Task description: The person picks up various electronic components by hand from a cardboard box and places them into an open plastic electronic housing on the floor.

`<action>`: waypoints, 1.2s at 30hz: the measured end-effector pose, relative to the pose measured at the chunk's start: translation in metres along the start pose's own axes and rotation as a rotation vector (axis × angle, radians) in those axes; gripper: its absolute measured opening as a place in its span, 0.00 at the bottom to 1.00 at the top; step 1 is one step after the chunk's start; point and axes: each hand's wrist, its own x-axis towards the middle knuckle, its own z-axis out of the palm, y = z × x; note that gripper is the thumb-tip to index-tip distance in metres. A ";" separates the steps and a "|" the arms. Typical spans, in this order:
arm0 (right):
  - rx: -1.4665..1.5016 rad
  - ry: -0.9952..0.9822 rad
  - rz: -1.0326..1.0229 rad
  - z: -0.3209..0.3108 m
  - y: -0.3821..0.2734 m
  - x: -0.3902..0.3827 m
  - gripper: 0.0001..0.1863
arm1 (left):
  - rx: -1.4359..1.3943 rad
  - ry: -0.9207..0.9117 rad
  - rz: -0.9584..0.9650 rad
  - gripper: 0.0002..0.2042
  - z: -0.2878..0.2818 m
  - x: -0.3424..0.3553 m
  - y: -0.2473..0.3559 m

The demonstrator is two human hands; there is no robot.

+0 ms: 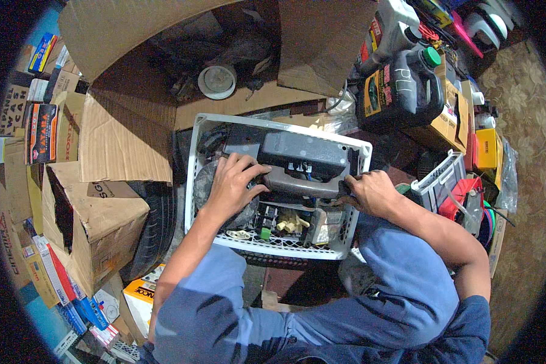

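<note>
The brown handle-shaped part (300, 185) in my grip looks like smooth, faintly shiny plastic. The white crate (273, 247) is plastic too; beyond it, the open carton (124, 136) is matt cardboard; right of it, the jug (415, 91) glossy plastic; nearer me, my trousers (406, 273) matt cloth.

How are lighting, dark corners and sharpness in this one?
Head view: bright light on the white basket and left cardboard flap, deep shadow inside the large cardboard box; head view: the fisheye border leaves corners black and speckled; head view: brown handle fairly sharp.
</note>
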 end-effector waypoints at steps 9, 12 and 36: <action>-0.056 -0.096 0.085 0.005 0.000 0.007 0.09 | 0.068 -0.012 -0.020 0.22 0.009 0.005 0.004; -0.087 -0.146 0.094 -0.002 -0.007 0.012 0.07 | 0.121 0.036 -0.018 0.21 0.014 0.003 0.006; 0.099 0.539 -0.252 -0.104 0.005 0.236 0.18 | -0.068 0.292 -0.293 0.11 -0.008 0.143 -0.091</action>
